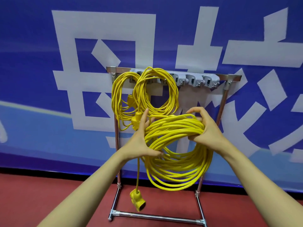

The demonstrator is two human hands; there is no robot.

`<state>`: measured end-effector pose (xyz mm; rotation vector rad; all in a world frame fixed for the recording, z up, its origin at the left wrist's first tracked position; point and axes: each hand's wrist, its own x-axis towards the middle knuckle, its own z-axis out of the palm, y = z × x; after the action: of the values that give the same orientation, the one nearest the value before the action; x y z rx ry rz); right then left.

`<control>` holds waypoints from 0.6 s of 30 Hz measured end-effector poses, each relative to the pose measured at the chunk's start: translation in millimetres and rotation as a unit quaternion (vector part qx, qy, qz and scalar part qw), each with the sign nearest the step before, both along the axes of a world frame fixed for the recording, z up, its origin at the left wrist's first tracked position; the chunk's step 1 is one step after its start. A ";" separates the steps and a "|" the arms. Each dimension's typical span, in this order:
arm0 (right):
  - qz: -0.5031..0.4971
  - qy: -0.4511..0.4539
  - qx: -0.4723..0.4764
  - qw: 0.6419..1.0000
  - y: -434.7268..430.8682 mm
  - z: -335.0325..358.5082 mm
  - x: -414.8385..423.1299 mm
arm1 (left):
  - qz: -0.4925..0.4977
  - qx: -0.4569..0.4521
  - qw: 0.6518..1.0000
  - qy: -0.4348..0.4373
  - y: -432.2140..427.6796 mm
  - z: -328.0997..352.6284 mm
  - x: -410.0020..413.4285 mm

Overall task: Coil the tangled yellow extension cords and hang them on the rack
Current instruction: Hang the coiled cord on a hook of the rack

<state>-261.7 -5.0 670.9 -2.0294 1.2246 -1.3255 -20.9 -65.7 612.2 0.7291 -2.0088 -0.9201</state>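
A thick coil of yellow extension cord (177,163) hangs between my hands in front of the metal rack (223,104). My right hand (206,128) grips the top of the coil, fingers wrapped around the bundle. My left hand (144,136) holds the coil's left side, thumb underneath and fingers spread behind the strands. One loose end with a yellow socket (138,200) dangles below my left hand. Two coiled yellow cords, one at the far left (118,99) and one beside it (170,95), hang on the rack's grey hook strip (196,80).
The rack stands on a red floor (49,199) against a blue banner with large white characters (32,63). The grey hooks on the right part of the strip carry nothing. The rack's chrome base bar (155,217) runs across near the bottom edge.
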 end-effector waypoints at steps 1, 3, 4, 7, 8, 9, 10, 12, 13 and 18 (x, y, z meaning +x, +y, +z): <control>0.007 -0.020 0.001 1.000 -0.7 -0.6 0.1 | -0.010 0.002 1.000 0.009 -1.1 2.4 -0.2; 0.010 -0.050 -0.003 0.999 -1.5 -1.3 1.4 | -0.006 0.002 1.000 0.014 -2.8 6.0 -1.4; 0.007 -0.060 -0.006 0.998 -1.4 -1.9 2.2 | 0.007 0.004 1.000 0.014 -3.8 6.4 -2.7; -0.015 -0.079 -0.024 0.996 -1.5 -5.3 2.4 | 0.055 0.029 0.998 0.023 -5.9 6.3 -8.7; -0.025 -0.083 -0.028 0.996 -2.4 -6.7 1.8 | 0.062 0.032 0.997 0.023 -6.8 6.4 -10.3; -0.033 -0.088 -0.027 0.995 -3.4 -9.0 0.6 | 0.060 0.035 0.997 0.027 -7.3 6.5 -12.6; -0.042 -0.095 -0.022 0.994 -5.0 -11.5 -0.9 | 0.053 0.043 0.997 0.032 -7.6 7.0 -15.2; -0.065 -0.106 -0.005 0.992 -8.4 -18.1 -6.9 | 0.041 0.056 0.997 0.039 -6.3 9.7 -22.2; -0.075 -0.109 0.004 0.991 -10.5 -19.9 -10.3 | 0.038 0.054 0.997 0.039 -5.9 12.5 -25.7; -0.110 -0.103 0.022 0.988 -17.3 -18.4 -25.3 | 0.034 0.040 0.999 0.006 -8.1 34.7 -36.5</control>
<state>-287.0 -22.3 652.4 -1.7151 1.3965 -1.5509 -57.4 -73.8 646.9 0.8300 -1.9344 -0.9669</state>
